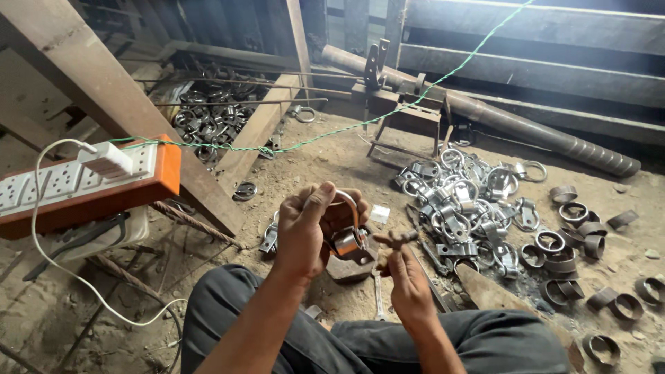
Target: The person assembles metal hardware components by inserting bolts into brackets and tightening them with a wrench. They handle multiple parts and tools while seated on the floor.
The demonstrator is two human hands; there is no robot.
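Metal clamp (344,228) in left hand (305,232), loop upward (long axis near-vertical)

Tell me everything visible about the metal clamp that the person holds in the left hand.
The metal clamp is a curved band of shiny grey steel, bent into a U-shaped loop with a flat, wider base below. The left hand grips it from the left side, thumb over the loop, holding it upright above a dark block on the dusty floor. The right hand holds a small rusty bolt-like piece just beside it. Whether they touch is unclear.
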